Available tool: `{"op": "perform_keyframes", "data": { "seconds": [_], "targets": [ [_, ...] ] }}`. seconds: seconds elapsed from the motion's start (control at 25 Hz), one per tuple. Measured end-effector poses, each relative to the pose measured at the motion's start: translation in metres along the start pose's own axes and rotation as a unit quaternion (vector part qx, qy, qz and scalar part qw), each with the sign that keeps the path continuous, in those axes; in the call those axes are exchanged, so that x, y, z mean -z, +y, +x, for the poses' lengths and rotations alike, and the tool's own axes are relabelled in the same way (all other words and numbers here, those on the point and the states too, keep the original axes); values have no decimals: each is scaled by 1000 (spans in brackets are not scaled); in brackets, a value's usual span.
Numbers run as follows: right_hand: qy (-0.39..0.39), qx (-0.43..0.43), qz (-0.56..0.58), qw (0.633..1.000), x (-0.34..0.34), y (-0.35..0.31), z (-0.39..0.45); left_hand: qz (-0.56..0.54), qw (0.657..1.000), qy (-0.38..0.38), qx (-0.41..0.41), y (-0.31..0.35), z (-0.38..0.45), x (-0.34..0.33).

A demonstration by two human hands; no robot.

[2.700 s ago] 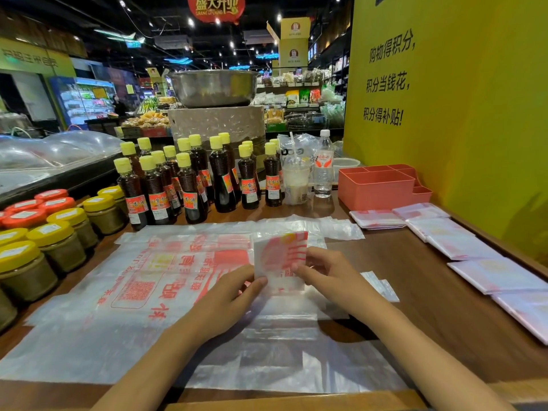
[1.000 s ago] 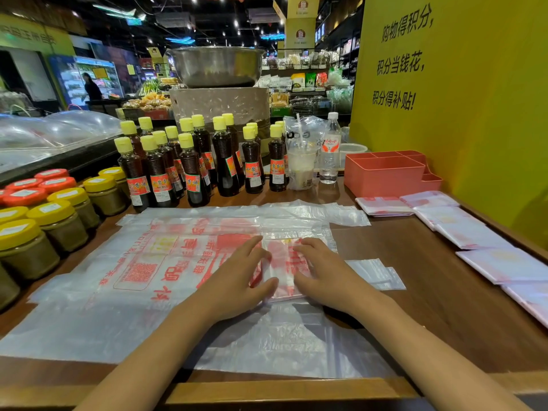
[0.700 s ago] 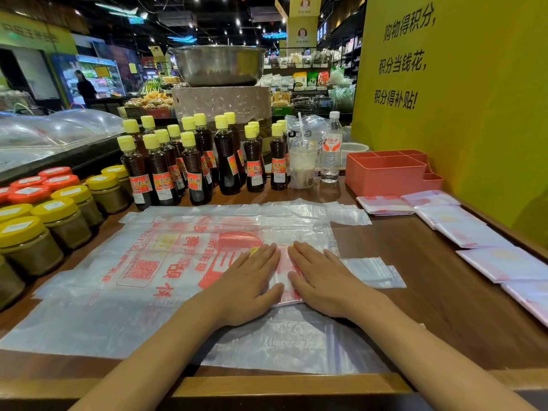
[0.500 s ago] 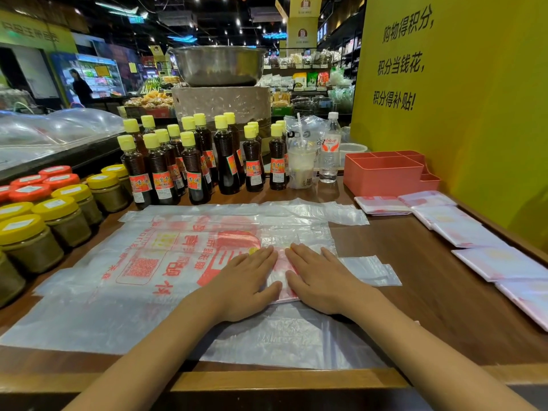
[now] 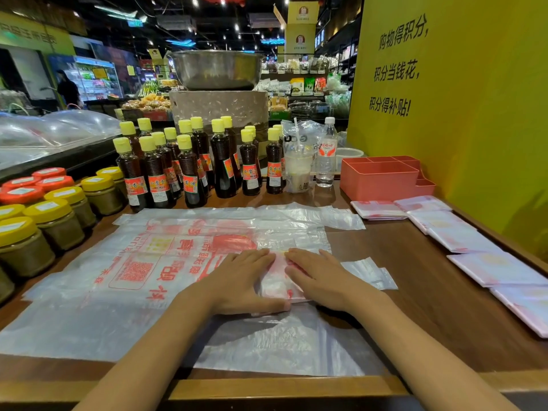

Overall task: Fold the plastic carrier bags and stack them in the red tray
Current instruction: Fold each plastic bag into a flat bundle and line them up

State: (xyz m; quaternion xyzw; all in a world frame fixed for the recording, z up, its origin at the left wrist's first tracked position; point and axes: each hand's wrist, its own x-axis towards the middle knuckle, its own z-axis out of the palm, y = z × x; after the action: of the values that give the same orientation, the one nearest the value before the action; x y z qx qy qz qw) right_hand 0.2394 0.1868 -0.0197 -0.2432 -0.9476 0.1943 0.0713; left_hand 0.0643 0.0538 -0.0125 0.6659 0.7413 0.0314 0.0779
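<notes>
A small folded plastic carrier bag [image 5: 278, 277] with red print lies on top of a pile of flat, unfolded bags [image 5: 142, 262] spread over the wooden counter. My left hand [image 5: 240, 280] and my right hand [image 5: 320, 280] press flat on it side by side, fingers straight, covering most of it. The red tray [image 5: 376, 179] with several compartments stands at the back right against the yellow wall. Several folded bags [image 5: 462, 238] lie in a row along the right side of the counter, the nearest to the tray being a folded bag [image 5: 379, 209] just in front of it.
Dark sauce bottles [image 5: 189, 167] with yellow caps stand in rows behind the bags. Jars [image 5: 44, 221] with yellow and red lids line the left edge. A drink cup [image 5: 298, 170] and a water bottle [image 5: 325, 155] stand left of the tray. The yellow wall [image 5: 462, 108] bounds the right.
I was holding the folded bag up in both hands; I laid it on the pile and flattened both palms on it. In the last half second the hands barely moved.
</notes>
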Motion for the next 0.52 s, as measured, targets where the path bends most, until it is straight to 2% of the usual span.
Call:
{"op": "perform_keyframes", "data": {
  "seconds": [0.12,0.24,0.52],
  "targets": [
    [26,-29,119,992,13,15,-2,-39,998,37,-17,-6,-2,1],
    [46,-24,103,993,15,21,-4,-100,992,77,-18,-11,-5,4],
    [48,-5,137,989,19,6,-6,-100,988,113,-25,1,-9,7]
  ]
}}
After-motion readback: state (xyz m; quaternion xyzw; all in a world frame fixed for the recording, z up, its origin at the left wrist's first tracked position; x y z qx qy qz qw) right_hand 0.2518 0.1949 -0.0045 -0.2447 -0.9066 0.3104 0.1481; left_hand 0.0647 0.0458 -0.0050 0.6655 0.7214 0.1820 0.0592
